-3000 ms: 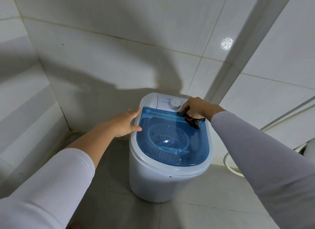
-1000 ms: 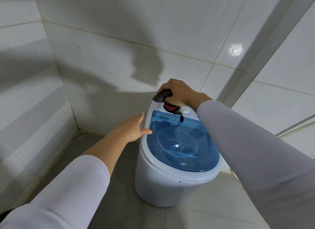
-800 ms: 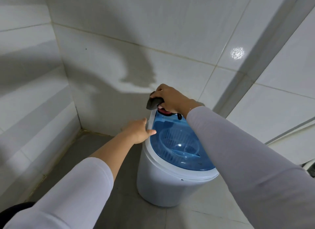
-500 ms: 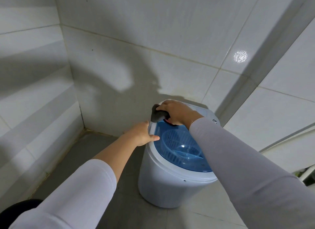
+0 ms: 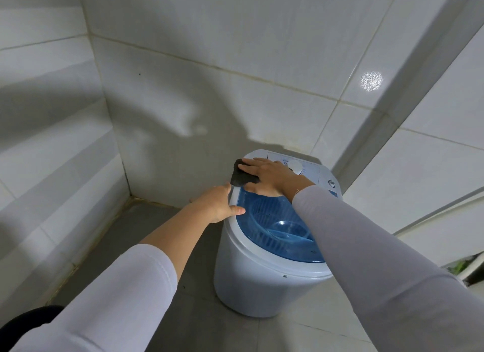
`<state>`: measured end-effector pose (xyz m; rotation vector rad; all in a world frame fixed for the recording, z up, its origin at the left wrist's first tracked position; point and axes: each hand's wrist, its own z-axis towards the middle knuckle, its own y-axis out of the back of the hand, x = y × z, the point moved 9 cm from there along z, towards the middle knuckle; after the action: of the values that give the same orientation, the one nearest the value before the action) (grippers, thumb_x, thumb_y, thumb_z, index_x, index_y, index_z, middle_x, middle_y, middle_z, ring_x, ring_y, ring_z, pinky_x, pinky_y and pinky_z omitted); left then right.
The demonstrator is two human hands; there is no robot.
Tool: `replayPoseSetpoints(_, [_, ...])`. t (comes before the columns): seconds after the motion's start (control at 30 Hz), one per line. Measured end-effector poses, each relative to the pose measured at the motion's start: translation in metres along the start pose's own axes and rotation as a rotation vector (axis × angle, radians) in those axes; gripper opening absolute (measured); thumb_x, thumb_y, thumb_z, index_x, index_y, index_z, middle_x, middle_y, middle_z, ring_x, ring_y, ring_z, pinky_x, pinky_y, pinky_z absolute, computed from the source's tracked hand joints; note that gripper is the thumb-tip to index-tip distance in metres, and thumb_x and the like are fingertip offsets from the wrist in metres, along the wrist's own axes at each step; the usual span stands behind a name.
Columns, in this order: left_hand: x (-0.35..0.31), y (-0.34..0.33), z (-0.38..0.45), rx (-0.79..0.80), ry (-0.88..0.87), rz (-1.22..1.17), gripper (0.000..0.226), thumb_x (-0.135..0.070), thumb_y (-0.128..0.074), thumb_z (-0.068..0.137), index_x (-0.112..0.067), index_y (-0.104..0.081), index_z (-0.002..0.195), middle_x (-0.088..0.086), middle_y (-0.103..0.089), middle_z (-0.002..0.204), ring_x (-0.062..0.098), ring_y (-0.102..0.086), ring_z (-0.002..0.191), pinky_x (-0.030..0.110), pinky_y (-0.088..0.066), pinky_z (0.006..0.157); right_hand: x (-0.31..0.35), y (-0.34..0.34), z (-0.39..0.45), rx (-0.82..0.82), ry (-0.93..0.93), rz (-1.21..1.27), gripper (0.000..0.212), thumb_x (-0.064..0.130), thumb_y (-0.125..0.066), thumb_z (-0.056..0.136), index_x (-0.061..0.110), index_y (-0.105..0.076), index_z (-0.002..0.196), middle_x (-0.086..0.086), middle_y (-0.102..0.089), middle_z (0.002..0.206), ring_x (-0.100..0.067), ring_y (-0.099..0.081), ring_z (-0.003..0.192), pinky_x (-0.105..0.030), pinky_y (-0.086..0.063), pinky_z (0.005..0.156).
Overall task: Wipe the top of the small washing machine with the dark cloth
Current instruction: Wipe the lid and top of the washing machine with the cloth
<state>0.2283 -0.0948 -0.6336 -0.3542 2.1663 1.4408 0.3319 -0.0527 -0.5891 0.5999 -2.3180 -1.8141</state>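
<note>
Head: one washer (image 5: 262, 286), one cloth (image 5: 242, 178) under right hand (image 5: 272, 177); left hand (image 5: 217, 205) on rim (image 5: 235, 195).

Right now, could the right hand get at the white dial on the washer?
Probably yes. The right hand lies flat on the dark cloth, and the white dial sits just beside its wrist on the same top panel, with nothing between them.
</note>
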Motion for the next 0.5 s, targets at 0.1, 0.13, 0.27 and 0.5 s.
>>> replayPoseSetpoints(0.1, [-0.003,0.000,-0.003,0.003,-0.019,-0.009,0.079,-0.045,-0.058,0.087,-0.016,-0.018,0.150,0.007,-0.031,0.154,0.027,-0.032,0.140,0.041,-0.031,0.113,0.001,-0.005,0.000,-0.056,-0.032,0.090,0.052,0.047,-0.025,0.099,0.036,-0.020,0.149,0.011,-0.016,0.160,-0.020,-0.018,0.147,-0.047,-0.023,0.117])
replayPoseSetpoints(0.13, [-0.004,0.000,-0.004,0.002,-0.026,-0.016,0.077,-0.044,-0.058,0.088,-0.017,-0.021,0.149,0.007,-0.033,0.153,0.026,-0.034,0.139,0.041,-0.032,0.112,0.002,-0.006,0.001,-0.076,-0.041,0.101,0.049,0.043,-0.025,0.100,0.036,-0.022,0.148,0.011,-0.019,0.159,-0.020,-0.020,0.146,-0.046,-0.025,0.116])
replayPoseSetpoints(0.27, [-0.005,-0.002,-0.006,0.015,-0.019,-0.056,0.071,-0.041,-0.057,0.089,-0.017,-0.025,0.148,0.006,-0.036,0.152,0.026,-0.037,0.137,0.037,-0.033,0.110,0.000,-0.006,0.003,-0.116,-0.067,0.138,0.045,0.034,-0.030,0.101,0.034,-0.030,0.147,0.011,-0.025,0.157,-0.019,-0.027,0.143,-0.045,-0.030,0.113])
replayPoseSetpoints(0.5, [-0.002,-0.003,-0.007,0.013,0.014,-0.033,0.073,-0.044,-0.055,0.090,-0.017,-0.023,0.149,0.006,-0.031,0.154,0.025,-0.033,0.140,0.036,-0.029,0.111,-0.009,-0.007,-0.006,-0.146,-0.072,0.122,0.046,0.023,-0.032,0.101,0.031,-0.031,0.147,0.011,-0.026,0.157,-0.021,-0.032,0.140,-0.041,-0.035,0.111])
